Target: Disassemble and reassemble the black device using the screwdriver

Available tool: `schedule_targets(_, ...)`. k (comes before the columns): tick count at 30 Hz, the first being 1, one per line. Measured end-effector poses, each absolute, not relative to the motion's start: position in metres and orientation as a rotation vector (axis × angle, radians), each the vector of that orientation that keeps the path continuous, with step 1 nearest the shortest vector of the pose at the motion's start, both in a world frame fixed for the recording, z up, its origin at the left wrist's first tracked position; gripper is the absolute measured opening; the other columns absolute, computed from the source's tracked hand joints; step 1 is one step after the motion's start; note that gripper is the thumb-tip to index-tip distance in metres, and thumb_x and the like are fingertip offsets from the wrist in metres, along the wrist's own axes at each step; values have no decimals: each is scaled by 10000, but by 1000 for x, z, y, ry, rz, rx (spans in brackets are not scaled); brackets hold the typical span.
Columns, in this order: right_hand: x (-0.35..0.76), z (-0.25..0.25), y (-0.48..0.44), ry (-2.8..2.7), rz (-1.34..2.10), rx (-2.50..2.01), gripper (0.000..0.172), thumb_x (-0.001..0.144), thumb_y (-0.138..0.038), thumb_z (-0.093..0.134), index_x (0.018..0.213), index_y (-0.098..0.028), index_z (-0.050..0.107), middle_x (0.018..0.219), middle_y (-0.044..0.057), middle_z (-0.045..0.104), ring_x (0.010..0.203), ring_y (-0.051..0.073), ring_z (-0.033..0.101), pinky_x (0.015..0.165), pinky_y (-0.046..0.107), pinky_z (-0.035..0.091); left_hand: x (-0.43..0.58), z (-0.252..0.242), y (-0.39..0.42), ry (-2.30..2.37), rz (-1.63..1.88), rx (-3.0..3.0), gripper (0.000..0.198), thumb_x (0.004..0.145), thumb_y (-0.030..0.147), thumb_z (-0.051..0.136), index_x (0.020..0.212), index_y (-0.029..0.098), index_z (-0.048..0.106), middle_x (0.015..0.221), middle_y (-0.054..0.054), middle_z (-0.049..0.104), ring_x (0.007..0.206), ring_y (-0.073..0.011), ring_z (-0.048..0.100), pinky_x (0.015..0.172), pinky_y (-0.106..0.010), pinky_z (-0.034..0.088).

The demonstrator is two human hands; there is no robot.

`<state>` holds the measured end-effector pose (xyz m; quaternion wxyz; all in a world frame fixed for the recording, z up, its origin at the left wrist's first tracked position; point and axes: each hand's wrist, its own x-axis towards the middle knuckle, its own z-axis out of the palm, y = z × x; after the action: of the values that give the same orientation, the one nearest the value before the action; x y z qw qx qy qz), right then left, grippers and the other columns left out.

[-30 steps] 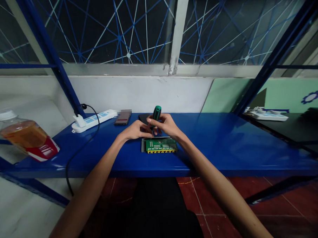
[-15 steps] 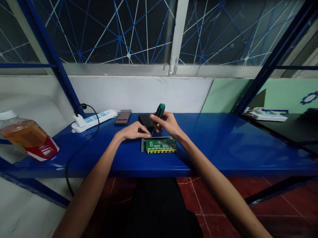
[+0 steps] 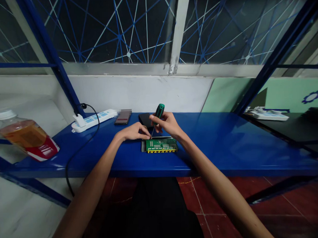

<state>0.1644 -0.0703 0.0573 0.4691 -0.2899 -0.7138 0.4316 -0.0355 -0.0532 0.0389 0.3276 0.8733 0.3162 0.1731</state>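
On the blue shelf: location of work: a green circuit board [image 3: 161, 145] lies flat in a shallow metal tray [image 3: 143, 145], near the front edge of the blue shelf [image 3: 223, 144] and directly before the person.
Right hand: the right hand [image 3: 167, 124] is closed around a green-handled screwdriver [image 3: 157, 115]; the handle leans up and to the right, and the tip points down at the far left corner of the board.
Left hand: the left hand [image 3: 134, 131] rests at the far left corner of the tray, fingers curled and pinched close to the tip; whether they hold a screw cannot be told at this size.
Step in hand: judged as driving or loosening a screw at that corner.
Technique, alignment: bring the shaft closer to upright over the screw head so the tip seats fully and does not slip onto the board.
Technique, support: keep the left fingers steadying the tray, clear of the tip's path.
Technique, force: press down lightly and turn from the fingertips; the board looks thin and easily marked.
Surroundings: a dark phone [image 3: 122, 117] and a white power strip [image 3: 93, 120] lie behind and to the left; a bottle of amber liquid [image 3: 25, 139] lies at far left.
Change from half a second ago: almost none; both hands, tool and board keep their places.
Change from one second ago: the handle was then nearer upright and both hands were closer together around it; the shaft is now more tilted.
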Motion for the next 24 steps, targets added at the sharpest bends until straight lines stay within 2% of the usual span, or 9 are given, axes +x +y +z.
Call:
schedule_targets(8, 165, 58, -73, -1811, 1058, -735, 355, 807, -516, 636, 793, -166, 582, 691, 13, 611, 440, 86, 533, 372, 242, 389, -36, 38, -54, 823, 460, 2306, 194, 792, 322, 675, 885, 172, 755, 904, -67, 726, 854, -191, 642, 773, -293, 448)
schedule_targets(16, 164, 58, -75, -1878, 1147, -659, 361, 820, -468, 631, 1013, -170, 561, 625, -15, 592, 438, 108, 548, 398, 245, 407, -29, 36, -55, 704, 598, 2241, 179, 802, 283, 691, 935, 175, 743, 962, -75, 735, 935, -205, 662, 859, -348, 480)
schedule_targets(21, 161, 54, -74, -1870, 1026, -685, 362, 825, -502, 607, 973, -173, 574, 695, 1, 605, 458, 92, 528, 414, 249, 401, -28, 34, -54, 749, 669, 2223, 139, 748, 264, 734, 845, 165, 753, 918, -74, 737, 915, -207, 662, 861, -348, 479)
schedule_targets(24, 162, 54, -74, -1892, 1025, -701, 368, 840, -547, 569, 873, -181, 557, 624, -8, 582, 453, 100, 524, 414, 252, 400, -28, 35, -53, 775, 667, 2223, 141, 738, 258, 737, 831, 154, 751, 903, -77, 737, 896, -207, 663, 852, -347, 476)
